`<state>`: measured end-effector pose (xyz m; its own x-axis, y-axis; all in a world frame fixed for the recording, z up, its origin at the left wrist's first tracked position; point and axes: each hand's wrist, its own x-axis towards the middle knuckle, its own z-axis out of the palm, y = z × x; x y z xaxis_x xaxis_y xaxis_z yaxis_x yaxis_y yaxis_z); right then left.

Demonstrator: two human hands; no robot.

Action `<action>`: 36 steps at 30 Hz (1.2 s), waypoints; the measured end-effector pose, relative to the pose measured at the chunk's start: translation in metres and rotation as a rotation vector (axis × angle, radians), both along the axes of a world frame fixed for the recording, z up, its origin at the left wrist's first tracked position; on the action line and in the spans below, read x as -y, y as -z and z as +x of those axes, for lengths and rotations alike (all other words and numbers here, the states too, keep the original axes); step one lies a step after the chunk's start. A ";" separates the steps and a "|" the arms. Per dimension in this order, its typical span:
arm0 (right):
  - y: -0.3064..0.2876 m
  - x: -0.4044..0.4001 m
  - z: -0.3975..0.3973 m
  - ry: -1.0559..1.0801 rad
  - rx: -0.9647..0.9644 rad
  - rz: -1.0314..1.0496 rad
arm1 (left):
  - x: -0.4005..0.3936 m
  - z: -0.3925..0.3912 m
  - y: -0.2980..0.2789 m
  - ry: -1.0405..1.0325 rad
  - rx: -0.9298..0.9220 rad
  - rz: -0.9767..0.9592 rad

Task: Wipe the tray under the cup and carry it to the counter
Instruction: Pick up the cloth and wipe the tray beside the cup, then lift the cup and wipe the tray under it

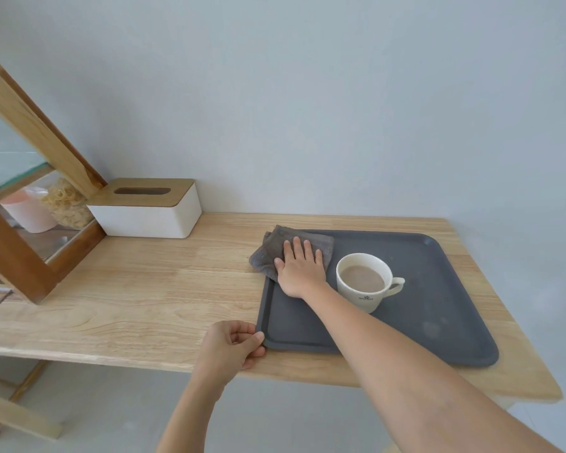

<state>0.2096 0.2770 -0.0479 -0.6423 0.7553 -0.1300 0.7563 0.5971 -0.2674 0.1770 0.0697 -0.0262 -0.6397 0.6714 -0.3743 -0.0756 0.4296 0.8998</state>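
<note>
I see the tray [438, 328] lying on the right part of the worktop [144, 289], its near edge close to the worktop's front edge. The cup [365, 281] stands on the tray, near its middle, handle to the right. Left of the cup, the cloth [268, 253] lies over the tray's far left corner, partly on the tray and partly on the worktop. My right hand [303, 269] lies flat on the cloth. My left hand [232, 344] is at the tray's near left corner, touching its rim. Far left at the back, against the wall, sits the tissue box [147, 210], with a framed cabinet [23, 256] to its left.
</note>
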 end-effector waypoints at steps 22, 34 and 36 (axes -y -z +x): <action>-0.017 0.071 0.128 -0.431 -0.080 -0.105 | 0.002 -0.015 -0.005 0.083 0.124 -0.053; -0.007 0.063 0.193 0.330 -0.876 0.334 | -0.004 -0.001 -0.023 0.065 0.019 -0.136; -0.010 0.050 0.192 0.346 -0.840 0.188 | -0.007 0.004 -0.028 0.113 -0.038 -0.173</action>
<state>0.4013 0.2268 -0.0378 -0.2052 0.8840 0.4200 0.5027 0.4634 -0.7297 0.1813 0.0770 0.0013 -0.5798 0.6671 -0.4677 0.0140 0.5822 0.8129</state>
